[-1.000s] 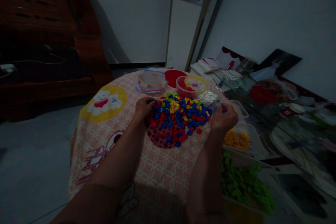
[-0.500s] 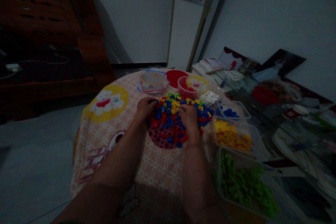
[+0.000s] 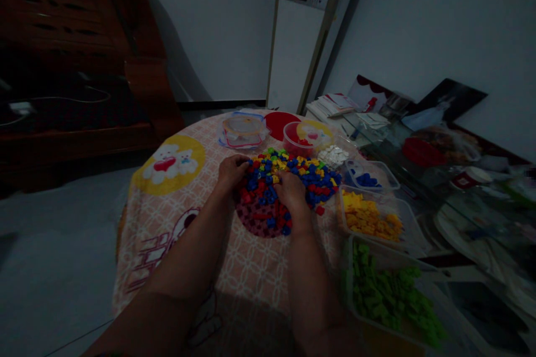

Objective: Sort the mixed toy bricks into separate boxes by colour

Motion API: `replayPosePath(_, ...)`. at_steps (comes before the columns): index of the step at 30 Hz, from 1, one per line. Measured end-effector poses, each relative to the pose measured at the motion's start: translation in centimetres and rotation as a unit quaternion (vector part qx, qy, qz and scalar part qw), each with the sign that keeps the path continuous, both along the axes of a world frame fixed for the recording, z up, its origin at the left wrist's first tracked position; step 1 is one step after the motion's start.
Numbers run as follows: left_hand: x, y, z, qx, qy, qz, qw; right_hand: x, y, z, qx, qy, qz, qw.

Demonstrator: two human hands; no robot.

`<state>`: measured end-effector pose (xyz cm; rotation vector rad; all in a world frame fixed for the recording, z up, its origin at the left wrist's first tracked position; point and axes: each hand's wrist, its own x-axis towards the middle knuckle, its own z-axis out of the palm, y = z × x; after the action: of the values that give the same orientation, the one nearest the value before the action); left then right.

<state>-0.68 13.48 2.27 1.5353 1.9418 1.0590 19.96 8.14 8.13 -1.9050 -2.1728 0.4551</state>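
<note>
A heap of small blue, red, yellow and green plastic pieces (image 3: 307,175) lies in the middle of a round table covered by a patterned cloth (image 3: 176,217). My left hand (image 3: 231,172) rests curled at the heap's left edge, its fingers closed against the pieces. In the heap's middle, my right hand (image 3: 291,194) lies knuckles up, its fingers bent down into the pieces. Whether either hand holds a piece is hidden.
To the right stand clear tubs of blue pieces (image 3: 368,177), yellow pieces (image 3: 371,218) and green pieces (image 3: 387,293). Behind the heap sit a red tub (image 3: 298,139), white pieces (image 3: 333,155) and stacked clear lids (image 3: 243,129). Cluttered glass surface at far right, dark wooden sofa at left.
My right hand came back from the blue tub at the right to the heap, then slid a little left and nearer. My left hand stayed put.
</note>
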Motion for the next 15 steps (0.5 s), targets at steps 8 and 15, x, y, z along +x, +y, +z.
replayPosePath(8, 0.0, 0.1, -0.1, -0.003, -0.006, 0.002, 1.0, 0.2, 0.6, -1.2, 0.029, 0.07, 0.009, 0.997)
replayPosePath(15, -0.1, 0.1, -0.1, -0.003, -0.014, -0.002, 1.0, 1.2, 0.8, -0.9, 0.022, 0.196, -0.014, 0.98)
